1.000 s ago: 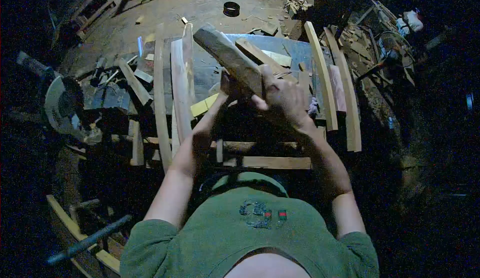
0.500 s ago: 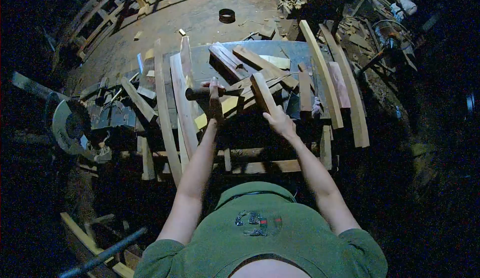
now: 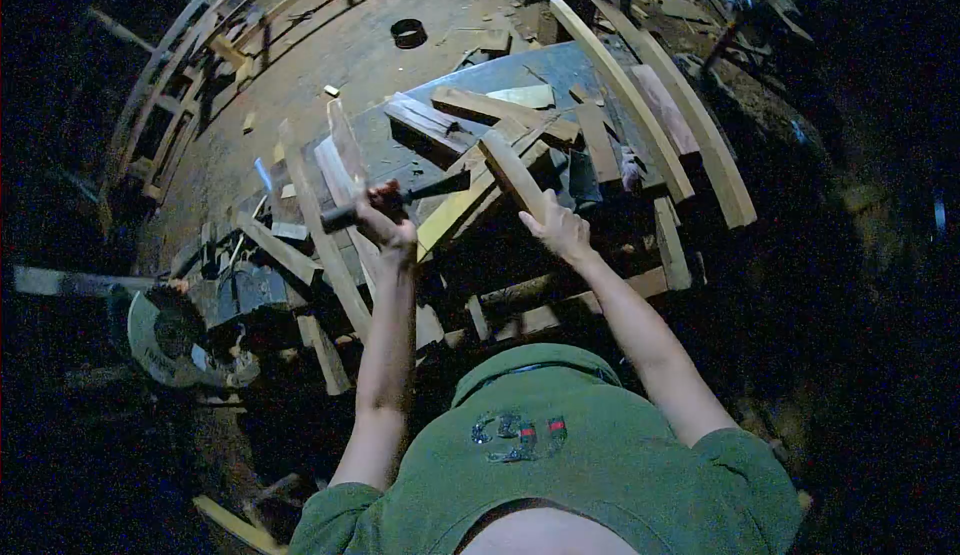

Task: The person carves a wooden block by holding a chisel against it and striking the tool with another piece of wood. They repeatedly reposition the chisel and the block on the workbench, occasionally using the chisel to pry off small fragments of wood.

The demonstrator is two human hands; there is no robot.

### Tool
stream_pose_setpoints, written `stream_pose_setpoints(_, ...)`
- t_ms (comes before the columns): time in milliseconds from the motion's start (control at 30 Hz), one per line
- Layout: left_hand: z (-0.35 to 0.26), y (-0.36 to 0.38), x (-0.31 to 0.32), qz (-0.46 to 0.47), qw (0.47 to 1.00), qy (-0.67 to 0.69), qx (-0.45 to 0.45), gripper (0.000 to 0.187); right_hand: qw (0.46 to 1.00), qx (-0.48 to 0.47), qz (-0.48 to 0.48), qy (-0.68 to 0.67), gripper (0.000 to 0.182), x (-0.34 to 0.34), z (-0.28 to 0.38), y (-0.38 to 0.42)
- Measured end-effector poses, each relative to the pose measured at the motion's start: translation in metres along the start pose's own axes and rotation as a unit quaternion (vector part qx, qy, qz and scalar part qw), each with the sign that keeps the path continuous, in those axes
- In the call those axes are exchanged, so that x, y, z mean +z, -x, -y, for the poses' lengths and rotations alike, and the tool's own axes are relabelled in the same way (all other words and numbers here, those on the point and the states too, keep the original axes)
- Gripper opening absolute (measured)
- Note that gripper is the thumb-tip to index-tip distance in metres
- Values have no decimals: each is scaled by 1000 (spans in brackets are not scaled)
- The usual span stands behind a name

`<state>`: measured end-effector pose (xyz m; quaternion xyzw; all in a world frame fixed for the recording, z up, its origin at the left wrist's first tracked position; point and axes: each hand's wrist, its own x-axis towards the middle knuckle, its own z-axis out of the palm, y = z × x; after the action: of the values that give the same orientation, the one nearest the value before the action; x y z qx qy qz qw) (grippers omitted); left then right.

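Observation:
My left hand [image 3: 388, 227] is closed around a dark chisel-like tool [image 3: 432, 188]. Its thick round end sticks out to the left and a flatter end points right; its exact kind is hard to make out in the dim light. In my right hand [image 3: 562, 232] I grip the lower end of a short wooden block [image 3: 513, 170], its other end tilted up and to the left. Beneath and beyond both hands lie wood offcuts, including a split grooved block [image 3: 425, 125] and a yellowish strip [image 3: 445, 222], on a workbench [image 3: 470, 82].
Long beams [image 3: 625, 95] lie along the bench's right side, and more long pieces [image 3: 318, 225] on its left. A circular saw blade [image 3: 165, 335] with a pale guard stands at the left. A dark metal ring [image 3: 408, 33] rests on the dirt floor beyond.
The view has turned, so the bench appears slanted. My left hand has rotated the dark tool so its flat end now angles upward to the right. The wooden block stays in my right hand.

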<state>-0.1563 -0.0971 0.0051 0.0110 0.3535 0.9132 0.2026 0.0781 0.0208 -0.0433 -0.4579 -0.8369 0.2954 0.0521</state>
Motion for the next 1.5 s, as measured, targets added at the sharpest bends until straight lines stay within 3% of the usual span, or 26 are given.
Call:
stream_pose_setpoints(33,-12,9,33,-81,997,-4,13,26,1000,4,-2,-11,52,3,1,1)
stream_pose_setpoints(167,-17,-10,47,15,1000,-5,25,24,999,32,2,-26,54,4,10,5)
stream_pose_setpoints(200,-16,-2,58,-14,997,-58,58,20,999,29,4,-20,54,6,11,6)
stream_pose_setpoints(233,-13,-2,59,16,994,-57,96,16,999,30,-1,-15,55,7,10,6)
stream_pose_setpoints(300,-6,-1,61,17,992,-79,101,16,1000,22,-3,1,56,6,11,6)
stream_pose_setpoints(467,4,11,68,-17,986,-136,91,17,998,33,33,45,60,-4,12,1)
stream_pose_setpoints(567,23,-6,48,31,994,-85,66,15,998,21,14,58,55,-1,10,1)
stream_pose_setpoints(633,19,3,56,31,986,-134,98,15,998,15,14,53,55,4,6,0)
stream_pose_setpoints(1200,33,6,56,115,976,-176,59,15,1000,6,-1,30,57,2,5,1)
stream_pose_setpoints(1300,34,4,54,118,977,-165,62,15,998,27,58,12,59,-5,9,0)
stream_pose_setpoints(1367,34,7,54,125,978,-157,56,14,999,0,-4,39,57,8,-2,-3)
stream_pose_setpoints(1500,31,12,61,132,965,-201,101,14,999,-10,-9,43,57,6,-2,-2)
